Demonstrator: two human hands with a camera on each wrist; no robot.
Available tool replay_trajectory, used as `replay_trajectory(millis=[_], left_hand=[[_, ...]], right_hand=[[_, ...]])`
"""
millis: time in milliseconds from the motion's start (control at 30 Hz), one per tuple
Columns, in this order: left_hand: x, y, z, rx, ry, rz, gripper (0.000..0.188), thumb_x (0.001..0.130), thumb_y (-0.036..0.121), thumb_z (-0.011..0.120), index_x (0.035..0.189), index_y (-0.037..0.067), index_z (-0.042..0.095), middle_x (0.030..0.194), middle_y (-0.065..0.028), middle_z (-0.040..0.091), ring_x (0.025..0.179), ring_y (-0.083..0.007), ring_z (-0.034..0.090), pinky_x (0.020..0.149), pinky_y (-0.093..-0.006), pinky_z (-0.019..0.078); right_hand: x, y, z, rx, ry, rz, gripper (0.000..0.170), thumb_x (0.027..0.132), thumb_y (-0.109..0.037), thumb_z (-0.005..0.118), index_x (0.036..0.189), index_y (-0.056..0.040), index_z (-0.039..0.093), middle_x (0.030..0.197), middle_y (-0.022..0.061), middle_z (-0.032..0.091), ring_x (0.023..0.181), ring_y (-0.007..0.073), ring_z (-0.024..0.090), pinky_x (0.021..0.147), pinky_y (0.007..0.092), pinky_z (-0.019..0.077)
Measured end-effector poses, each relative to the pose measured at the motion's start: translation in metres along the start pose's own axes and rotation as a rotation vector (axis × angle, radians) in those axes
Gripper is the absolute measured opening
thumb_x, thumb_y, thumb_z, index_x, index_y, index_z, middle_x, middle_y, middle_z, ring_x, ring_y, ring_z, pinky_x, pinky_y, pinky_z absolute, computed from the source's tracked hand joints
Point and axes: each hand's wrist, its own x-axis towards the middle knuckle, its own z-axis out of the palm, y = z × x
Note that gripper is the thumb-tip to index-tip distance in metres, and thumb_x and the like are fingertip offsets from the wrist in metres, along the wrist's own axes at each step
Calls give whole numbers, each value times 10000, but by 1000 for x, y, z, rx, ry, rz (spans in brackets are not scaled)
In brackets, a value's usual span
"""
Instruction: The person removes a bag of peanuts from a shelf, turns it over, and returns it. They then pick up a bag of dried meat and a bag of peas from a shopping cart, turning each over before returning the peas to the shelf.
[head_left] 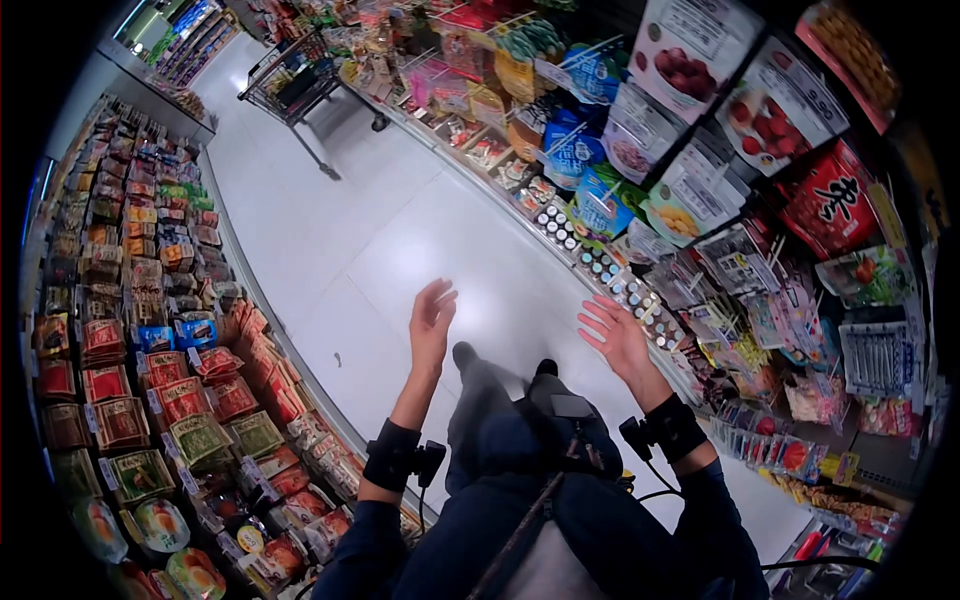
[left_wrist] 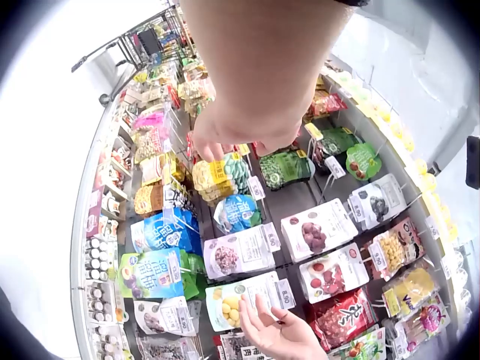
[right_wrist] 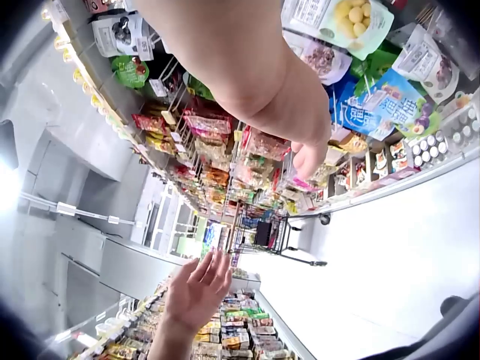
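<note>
Packets (head_left: 601, 206) at right could fall if the right hand (head_left: 622, 342), open and empty like the left hand (head_left: 431, 320), brushed them.

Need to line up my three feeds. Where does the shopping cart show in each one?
Head: the shopping cart is at upper left, on the aisle floor.
Left wrist: near the top left corner.
Right wrist: just below and right of centre.
Shared landmark: the blue bags on the rack, right of the cart in the head view, below it in the left wrist view, above and right of it in the right wrist view.
</note>
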Motion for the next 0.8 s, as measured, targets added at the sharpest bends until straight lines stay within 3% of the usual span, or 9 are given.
replay_trajectory(millis=[200,300,400,800], left_hand=[[26,20,-69,36,76,51,390,834,171,512,1177,35,386,1149,-102,473,1031,-189,486,835,-288,395],[42,28,-116,24,135,73,379,835,157,504,1173,30,387,1142,-102,477,1025,-187,490,833,-286,397],[59,33,-163,-33,207,35,358,815,43,475,1160,4,389,1127,-134,480,1009,-195,493,837,-269,398],[87,49,-297,-44,409,25,367,841,164,482,1170,35,384,1127,-109,477,1017,-187,495,845,-295,393]], right_hand=[[52,19,69,-36,-54,53,383,858,-217,340,1188,-24,368,1213,154,405,1090,279,432,899,415,372],[81,30,114,-61,-85,80,383,861,-205,334,1192,-15,363,1210,164,410,1085,288,440,891,423,382],[110,43,161,-96,-143,97,381,860,-202,336,1189,-13,365,1210,167,409,1083,290,442,887,424,387],[200,82,312,-158,-287,178,377,859,-205,351,1176,-1,373,1203,179,408,1090,292,435,903,419,376]])
